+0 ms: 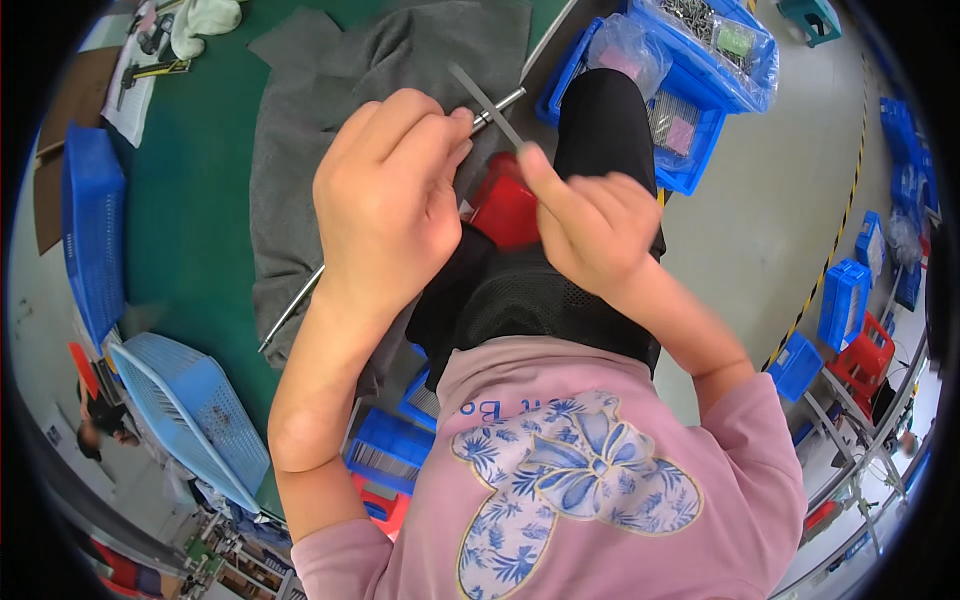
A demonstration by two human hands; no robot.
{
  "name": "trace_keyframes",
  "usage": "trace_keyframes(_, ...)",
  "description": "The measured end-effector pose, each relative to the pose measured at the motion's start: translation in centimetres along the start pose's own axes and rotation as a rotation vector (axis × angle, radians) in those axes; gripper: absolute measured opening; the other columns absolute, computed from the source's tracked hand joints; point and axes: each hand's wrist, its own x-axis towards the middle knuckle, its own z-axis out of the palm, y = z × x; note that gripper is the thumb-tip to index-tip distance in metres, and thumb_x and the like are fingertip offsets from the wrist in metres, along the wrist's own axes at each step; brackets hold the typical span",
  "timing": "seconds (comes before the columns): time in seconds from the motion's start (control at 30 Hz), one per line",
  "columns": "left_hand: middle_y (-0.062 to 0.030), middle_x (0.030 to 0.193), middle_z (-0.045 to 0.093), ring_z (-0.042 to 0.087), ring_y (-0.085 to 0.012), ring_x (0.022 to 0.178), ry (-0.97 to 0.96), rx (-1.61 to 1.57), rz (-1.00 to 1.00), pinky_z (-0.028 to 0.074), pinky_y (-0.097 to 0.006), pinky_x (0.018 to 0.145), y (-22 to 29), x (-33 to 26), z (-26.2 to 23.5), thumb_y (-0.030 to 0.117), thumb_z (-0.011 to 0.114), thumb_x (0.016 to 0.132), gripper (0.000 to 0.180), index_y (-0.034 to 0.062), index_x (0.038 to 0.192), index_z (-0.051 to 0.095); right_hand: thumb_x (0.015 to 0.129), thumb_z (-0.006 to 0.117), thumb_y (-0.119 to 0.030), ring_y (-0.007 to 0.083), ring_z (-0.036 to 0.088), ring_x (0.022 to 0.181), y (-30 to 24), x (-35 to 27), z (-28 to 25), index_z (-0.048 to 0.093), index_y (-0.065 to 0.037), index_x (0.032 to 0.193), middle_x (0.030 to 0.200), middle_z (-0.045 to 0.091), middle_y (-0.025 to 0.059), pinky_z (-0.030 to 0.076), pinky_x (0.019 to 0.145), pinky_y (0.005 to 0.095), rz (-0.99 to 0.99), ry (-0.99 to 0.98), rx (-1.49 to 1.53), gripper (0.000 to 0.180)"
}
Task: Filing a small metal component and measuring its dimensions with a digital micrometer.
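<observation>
Over the grey cloth (290,150) on the green table (190,220), much of the work is covered by the hands themselves. The left hand (385,180) has its back to the camera, so its palm and most of its fingers are out of sight, and the middle of whatever it closes on cannot be seen. The right hand (600,225) is blurred, its curled fingers smeared, and the near end of the flat strip (485,104) disappears into it. A second length of thin rod (290,308) shows beyond the left forearm; whether it belongs to the same piece cannot be told.

The metal rod (508,102) is slim, round, silvery and shiny, with a ring-like step near the fingertips. The strip is narrow, straight and dull grey, its far end softened by blur.

The rod juts up and rightward from the left hand, pinched between thumb and fingers. The right hand grips the strip, thumb laid along it, and the strip slants up and leftward across the rod just beyond the left fingertips; whether they touch is unclear. Below the crossing, a red object (508,205) is partly covered by the right hand.
</observation>
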Motion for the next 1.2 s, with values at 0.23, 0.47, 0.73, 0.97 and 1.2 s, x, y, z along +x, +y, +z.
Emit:
trace_keyframes(0.23,-0.0052,0.076,0.058,0.055,-0.0247,0.065,-0.008,0.004,-0.007,0.045,-0.035,0.057,-0.3,0.2,-0.1,-0.006,0.070,0.066,0.019,0.0034,0.081,0.064,0.061,0.067,-0.003,0.0138,0.042,0.044,0.3,-2.8,1.8,0.072,-0.006,0.108,0.054,0.040,-0.0002,0.033,0.043,0.0257,0.027,0.028,-0.067,0.047)
trace_keyframes(0.47,-0.0049,0.076,0.058,0.054,-0.0247,0.064,0.010,0.017,0.027,0.044,-0.035,0.056,-0.3,0.2,0.1,-0.005,0.071,0.068,0.017,0.0036,0.080,0.063,0.062,0.072,-0.009,0.0148,0.042,0.045,1.2,-4.3,3.7,0.071,-0.006,0.111,0.056,0.038,-0.0001,0.033,0.044,0.0269,-0.003,0.121,-0.057,0.048)
trace_keyframes(0.73,-0.0050,0.075,0.057,0.054,-0.0248,0.064,-0.007,0.016,-0.001,0.044,-0.034,0.056,-0.2,0.1,-0.1,-0.006,0.071,0.068,0.016,0.0033,0.080,0.063,0.062,0.067,0.008,0.0157,0.040,0.042,1.1,-2.5,3.0,0.070,0.003,0.104,0.054,0.041,0.0017,0.030,0.042,0.0290,-0.049,0.127,0.014,0.043)
trace_keyframes(0.97,-0.0052,0.075,0.057,0.055,-0.0245,0.065,-0.018,0.009,-0.012,0.044,-0.034,0.057,-0.2,0.2,-0.1,-0.005,0.072,0.069,0.017,0.0033,0.080,0.064,0.063,0.068,0.009,0.0155,0.040,0.042,1.2,-1.0,3.2,0.070,0.004,0.103,0.055,0.041,0.0026,0.030,0.043,0.0289,-0.056,0.129,0.090,0.040)
trace_keyframes(1.2,-0.0051,0.076,0.058,0.056,-0.0242,0.066,-0.025,0.029,-0.034,0.045,-0.033,0.058,-0.1,-0.1,-0.3,-0.003,0.072,0.071,0.014,0.0037,0.082,0.065,0.066,0.070,0.008,0.0171,0.043,0.044,1.8,-7.1,-0.5,0.067,0.004,0.108,0.055,0.044,0.0032,0.036,0.046,0.0287,-0.061,-0.026,0.050,0.042)
